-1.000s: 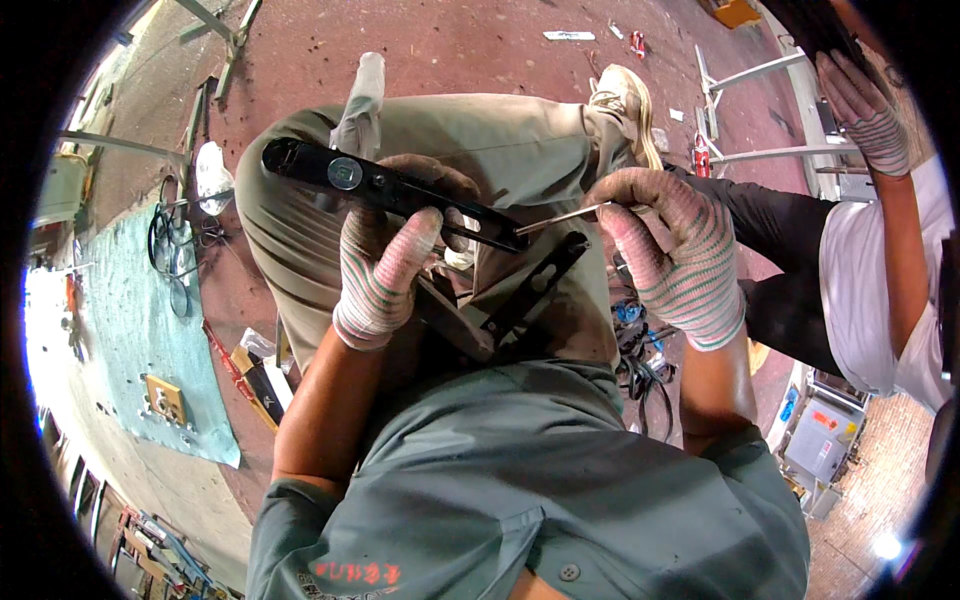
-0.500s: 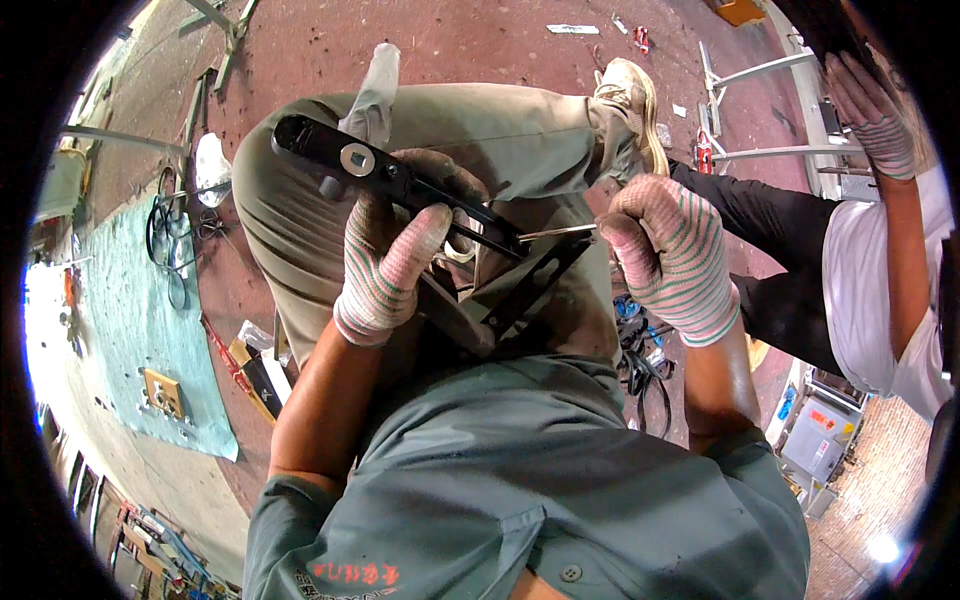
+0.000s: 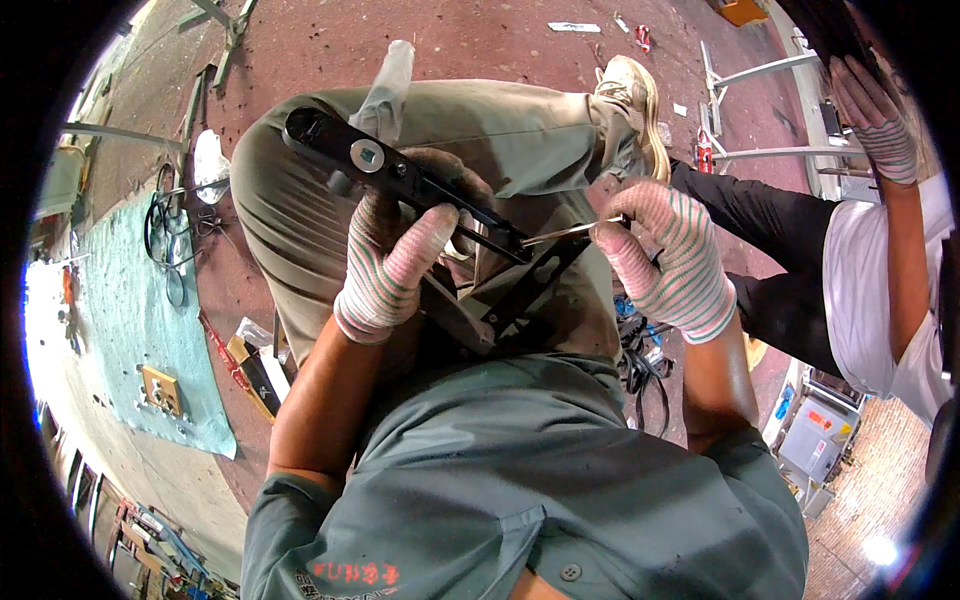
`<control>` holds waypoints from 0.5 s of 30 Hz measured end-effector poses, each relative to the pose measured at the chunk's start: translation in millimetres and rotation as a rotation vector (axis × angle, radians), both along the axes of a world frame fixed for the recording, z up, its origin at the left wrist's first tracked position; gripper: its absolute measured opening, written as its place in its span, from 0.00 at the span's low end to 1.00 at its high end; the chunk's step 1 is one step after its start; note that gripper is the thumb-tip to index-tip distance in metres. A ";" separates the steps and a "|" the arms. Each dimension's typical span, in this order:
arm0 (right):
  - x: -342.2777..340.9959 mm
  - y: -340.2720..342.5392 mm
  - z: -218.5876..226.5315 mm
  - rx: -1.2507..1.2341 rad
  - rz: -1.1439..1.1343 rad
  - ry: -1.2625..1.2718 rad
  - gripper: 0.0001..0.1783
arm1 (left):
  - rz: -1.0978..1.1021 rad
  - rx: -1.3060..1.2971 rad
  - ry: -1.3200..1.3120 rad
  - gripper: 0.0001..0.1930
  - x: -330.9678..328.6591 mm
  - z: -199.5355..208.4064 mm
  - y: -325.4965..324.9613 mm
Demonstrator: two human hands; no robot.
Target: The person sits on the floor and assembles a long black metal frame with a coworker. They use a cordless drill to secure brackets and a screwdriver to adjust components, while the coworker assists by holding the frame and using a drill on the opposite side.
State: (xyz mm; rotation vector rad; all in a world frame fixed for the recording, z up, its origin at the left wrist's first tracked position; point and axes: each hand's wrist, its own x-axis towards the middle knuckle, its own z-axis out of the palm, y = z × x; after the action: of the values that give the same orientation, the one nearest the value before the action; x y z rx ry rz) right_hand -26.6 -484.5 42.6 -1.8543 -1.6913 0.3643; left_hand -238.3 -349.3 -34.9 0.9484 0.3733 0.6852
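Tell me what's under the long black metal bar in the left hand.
Under the black bar: the left hand's gloved fingers and a khaki trouser leg. The bar's underside and whatever it covers are hidden.

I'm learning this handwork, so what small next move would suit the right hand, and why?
Perhaps nudge the thin, silvery metal tool gently leftward with the right hand: its tip appears to sit at the end of the long black metal bar, which the left hand grips.

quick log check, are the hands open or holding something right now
Left hand: closed, holding the long black part.
Right hand: closed, pinching the thin metal rod.
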 end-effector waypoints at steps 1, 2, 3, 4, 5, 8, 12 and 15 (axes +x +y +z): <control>0.2 -0.4 -1.8 0.037 0.028 0.008 0.12 | -0.007 -0.003 0.006 0.20 -0.2 0.6 0.5; 0.4 -0.2 -0.5 0.031 0.045 0.015 0.11 | -0.011 -0.006 0.012 0.20 -1.0 1.0 0.7; 0.9 0.0 2.3 0.026 0.061 0.022 0.10 | -0.015 -0.010 0.019 0.20 -1.5 1.0 0.6; 1.4 0.0 3.8 0.021 0.078 0.029 0.08 | -0.012 -0.016 0.013 0.20 -1.5 0.3 0.2; 1.8 0.2 3.8 0.019 0.089 0.042 0.08 | -0.011 -0.021 0.006 0.20 -0.9 -0.5 0.3; 3.1 0.0 2.5 0.033 0.114 0.063 0.07 | -0.017 -0.026 0.002 0.21 -1.0 -1.8 -0.2; 1.6 -6.5 -4.2 0.036 0.047 0.055 0.10 | -0.046 -0.029 -0.004 0.21 -1.4 -1.2 -0.9; -5.1 -8.9 -14.4 0.063 -0.046 0.136 0.14 | -0.071 0.025 0.005 0.21 -1.8 -3.2 1.3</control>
State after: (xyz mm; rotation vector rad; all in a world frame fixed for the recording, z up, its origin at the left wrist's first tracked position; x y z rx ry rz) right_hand -31.7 -493.3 28.2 -1.7778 -1.5494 0.4042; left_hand -240.1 -348.0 -38.1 0.9831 0.3348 0.6236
